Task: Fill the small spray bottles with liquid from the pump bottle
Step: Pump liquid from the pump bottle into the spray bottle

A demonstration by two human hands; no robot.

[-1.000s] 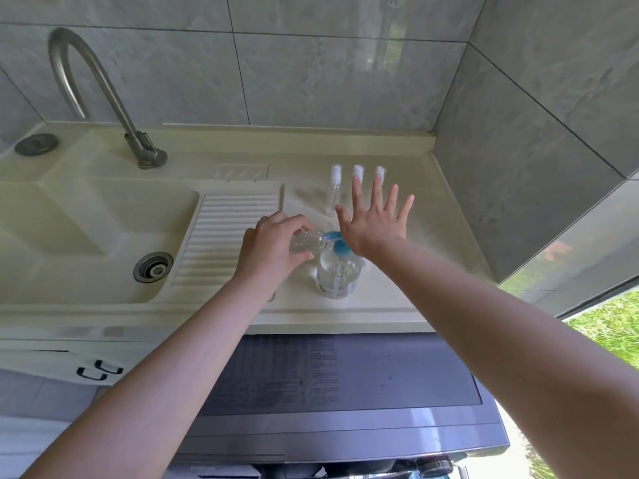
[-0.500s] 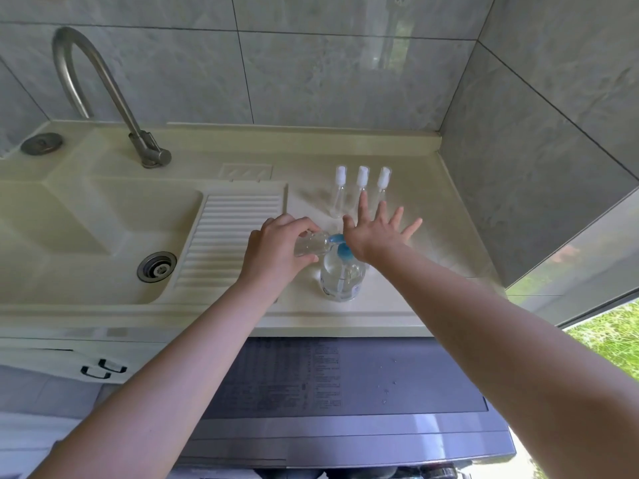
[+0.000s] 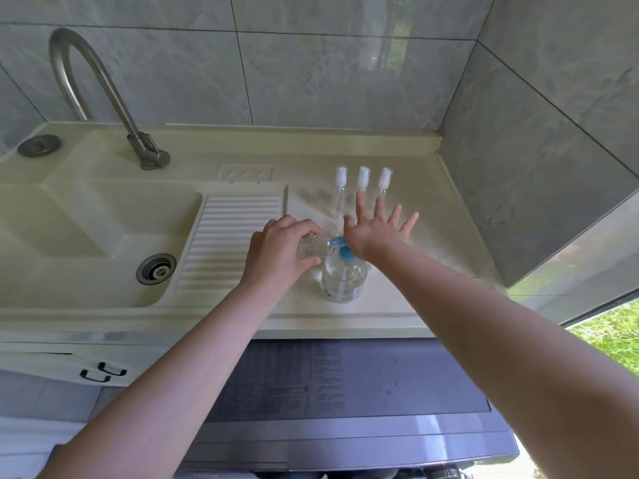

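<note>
A clear pump bottle (image 3: 344, 281) with a blue pump head (image 3: 340, 245) stands on the cream counter (image 3: 397, 305) near its front edge. The palm of my right hand (image 3: 375, 233) presses down on the pump head, fingers straight and spread. My left hand (image 3: 280, 252) grips a small clear bottle (image 3: 313, 247), held on its side with its mouth at the blue spout. Behind them three small spray bottles (image 3: 362, 183) with white caps stand in a row; my right fingers hide part of their bodies.
A sink basin (image 3: 86, 236) with a drain (image 3: 156, 268) and ribbed washboard (image 3: 231, 240) lies left. A curved steel tap (image 3: 103, 95) rises at the back. Tiled walls close the back and right. A grey appliance top (image 3: 345, 392) sits below the counter's front edge.
My right hand has sunk lower onto the pump head, uncovering the caps of the three spray bottles. My left hand keeps the small bottle at the spout.
</note>
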